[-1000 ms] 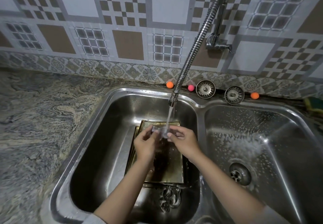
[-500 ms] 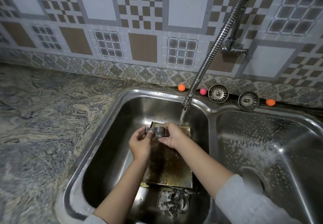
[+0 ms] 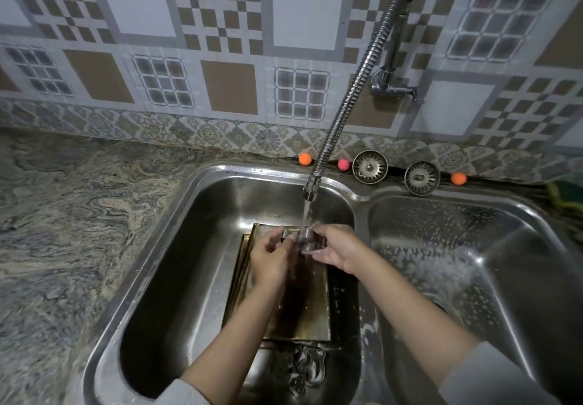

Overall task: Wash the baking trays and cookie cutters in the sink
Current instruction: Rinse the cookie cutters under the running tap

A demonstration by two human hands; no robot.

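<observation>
Cookie cutter under running water, pinched between both hands' fingers

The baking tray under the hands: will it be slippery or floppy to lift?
Probably slippery: the baking tray lies wet under the running tap. Likely stiff, since it looks like metal with raised edges. Lying flat on the sink floor, its edge may be hard to catch.
</observation>
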